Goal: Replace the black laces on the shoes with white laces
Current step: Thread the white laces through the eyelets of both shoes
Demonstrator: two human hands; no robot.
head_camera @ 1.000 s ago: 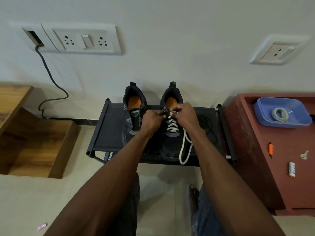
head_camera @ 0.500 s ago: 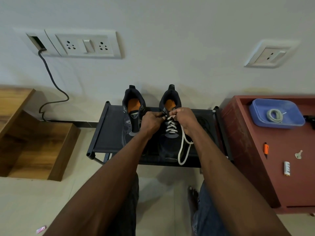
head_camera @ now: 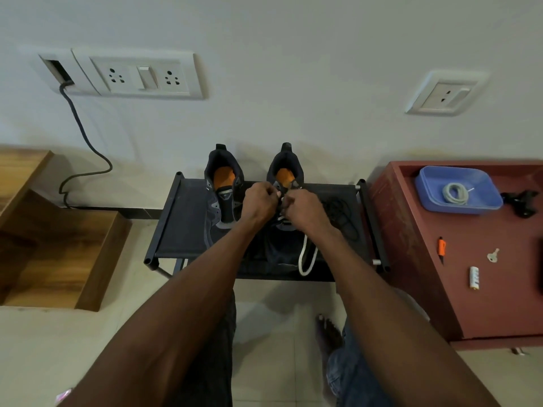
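- I see a pale wall with sockets behind a low black rack (head_camera: 182, 227) serving as the bench; a red cabinet (head_camera: 470, 289) stands to the right.
- Two dark shoes sit on it. The right shoe (head_camera: 286, 171) carries the white lace (head_camera: 307, 259), its loop trailing toward the front edge.
- The left hand (head_camera: 260, 202) and right hand (head_camera: 305, 211) meet at the top eyelets, fingers curled and pinching the lace.
- The left shoe (head_camera: 224, 183) appears unlaced.
- Risk, in my judgement: uneven pull could leave the ends mismatched, or the trailing loop could snag.
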